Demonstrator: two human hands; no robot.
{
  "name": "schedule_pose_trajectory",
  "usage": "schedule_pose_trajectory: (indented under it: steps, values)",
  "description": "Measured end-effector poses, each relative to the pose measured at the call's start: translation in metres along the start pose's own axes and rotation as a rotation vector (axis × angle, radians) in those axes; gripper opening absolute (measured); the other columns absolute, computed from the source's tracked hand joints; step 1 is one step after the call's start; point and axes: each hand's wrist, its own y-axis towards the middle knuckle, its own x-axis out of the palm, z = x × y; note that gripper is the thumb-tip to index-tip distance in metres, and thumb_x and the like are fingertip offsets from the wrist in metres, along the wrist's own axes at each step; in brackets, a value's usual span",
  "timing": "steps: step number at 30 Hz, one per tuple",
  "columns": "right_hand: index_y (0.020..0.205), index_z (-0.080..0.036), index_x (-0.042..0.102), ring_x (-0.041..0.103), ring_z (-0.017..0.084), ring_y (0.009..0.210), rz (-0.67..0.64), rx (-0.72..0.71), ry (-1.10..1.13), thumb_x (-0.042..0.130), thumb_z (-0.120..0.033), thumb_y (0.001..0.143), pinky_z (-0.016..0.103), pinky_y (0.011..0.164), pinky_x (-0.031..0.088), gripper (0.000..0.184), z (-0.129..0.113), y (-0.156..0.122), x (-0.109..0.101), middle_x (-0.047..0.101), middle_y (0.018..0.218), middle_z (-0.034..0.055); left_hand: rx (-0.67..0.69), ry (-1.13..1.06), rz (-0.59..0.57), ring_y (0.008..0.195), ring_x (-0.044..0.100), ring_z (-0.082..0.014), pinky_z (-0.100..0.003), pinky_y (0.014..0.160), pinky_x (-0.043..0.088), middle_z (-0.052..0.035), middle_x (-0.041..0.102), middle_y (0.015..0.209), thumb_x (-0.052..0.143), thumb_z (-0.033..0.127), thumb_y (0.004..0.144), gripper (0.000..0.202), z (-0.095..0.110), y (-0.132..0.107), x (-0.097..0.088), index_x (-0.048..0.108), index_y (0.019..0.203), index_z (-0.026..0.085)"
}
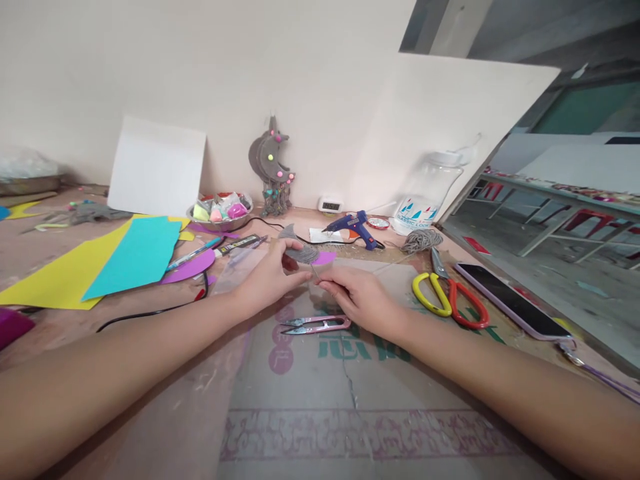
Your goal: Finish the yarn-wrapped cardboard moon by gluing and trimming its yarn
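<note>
Forearms [150, 350] angle inward, left fingers [299, 277] pinching a grey piece [305, 254], right fingers [336, 291] gripping yarn [314, 271].

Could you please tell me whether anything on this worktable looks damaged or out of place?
Possibly: a jagged dark line marks the printed sheet on the near side of the thread snips, like a crease or tear; I cannot be sure which.

Single head-worn view — looks forward and down across the worktable [40, 245] from the person's own side, wide and close. Left forearm [125, 373] and right forearm [475, 380] run in from the lower corners, left hand [280, 272] and right hand [357, 295] mid-frame. White partition [330, 100] backs the upper part — past its slanted right edge, view reaches a far table [555, 190].
</note>
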Motion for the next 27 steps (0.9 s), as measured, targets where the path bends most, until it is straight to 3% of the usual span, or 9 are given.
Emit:
schedule_pose_trajectory:
  steps: [5,9,12,15,18,21,25,27]
  values:
    - [0.101,-0.020,0.062,0.059,0.014,0.077,-0.030,-0.030,-0.014,0.038,-0.027,0.092,0.024,0.068,0.041,0.027,-0.003,0.002,-0.009,0.067,0.089,0.0041,0.024,0.030,0.054,0.081,0.054,-0.0151,-0.026,0.071,0.040,-0.0027,0.055,0.092,0.063,0.031,0.070,0.042,0.001,-0.002,-0.001,0.047,0.107,0.019]
    - [0.085,-0.023,0.066,0.057,0.014,0.062,-0.202,0.076,-0.170,0.046,-0.031,0.086,0.023,0.057,0.036,0.022,0.005,0.008,-0.037,0.067,0.072,0.0004,-0.003,-0.042,0.146,0.073,0.053,-0.0143,-0.026,0.068,0.040,0.0001,0.054,0.080,0.063,0.033,0.070,0.043,-0.006,0.005,-0.002,0.046,0.106,0.019]
    - [0.079,-0.025,0.068,0.056,0.014,0.059,-0.348,0.148,-0.268,0.050,-0.030,0.081,0.024,0.055,0.034,0.019,0.028,0.013,-0.067,0.068,0.072,-0.0013,-0.064,-0.058,0.199,0.073,0.053,-0.0148,-0.026,0.067,0.040,0.0004,0.054,0.079,0.064,0.035,0.069,0.046,-0.011,0.010,-0.004,0.045,0.107,0.019]
    - [0.077,-0.024,0.070,0.058,0.016,0.063,-0.387,0.310,-0.431,0.052,-0.025,0.076,0.025,0.059,0.035,0.018,0.065,0.013,-0.095,0.069,0.074,0.0006,-0.121,-0.040,0.215,0.078,0.055,-0.0160,-0.027,0.069,0.041,-0.0013,0.057,0.085,0.063,0.037,0.070,0.047,-0.012,0.012,-0.006,0.044,0.109,0.019]
    - [0.067,-0.017,0.068,0.059,0.020,0.070,-0.345,0.581,-0.472,0.055,-0.025,0.074,0.026,0.061,0.036,0.017,0.104,0.008,-0.112,0.067,0.068,0.0068,-0.135,0.001,0.227,0.079,0.056,-0.0167,-0.028,0.070,0.042,-0.0017,0.058,0.087,0.061,0.040,0.070,0.048,-0.012,0.012,-0.006,0.045,0.110,0.020]
    - [0.063,-0.015,0.066,0.059,0.020,0.067,-0.292,0.664,-0.431,0.053,-0.023,0.076,0.027,0.060,0.037,0.021,0.132,0.001,-0.116,0.066,0.066,0.0087,-0.116,0.011,0.209,0.079,0.056,-0.0170,-0.029,0.069,0.043,-0.0014,0.058,0.086,0.060,0.043,0.072,0.048,-0.012,0.010,-0.006,0.044,0.111,0.021]
    - [0.075,-0.014,0.064,0.058,0.013,0.054,-0.184,0.712,-0.300,0.034,-0.023,0.088,0.023,0.056,0.041,0.034,0.143,-0.001,-0.117,0.066,0.067,0.0059,-0.114,0.040,0.183,0.078,0.056,-0.0170,-0.029,0.068,0.043,-0.0010,0.057,0.084,0.059,0.044,0.072,0.047,-0.013,0.010,-0.006,0.044,0.111,0.020]
    - [0.084,-0.014,0.063,0.056,0.011,0.054,-0.029,0.683,-0.247,0.027,-0.025,0.091,0.022,0.055,0.042,0.038,0.136,0.002,-0.121,0.065,0.065,0.0044,-0.114,0.039,0.176,0.074,0.056,-0.0166,-0.028,0.065,0.042,-0.0003,0.056,0.081,0.059,0.045,0.072,0.047,-0.015,0.011,-0.005,0.044,0.110,0.021]
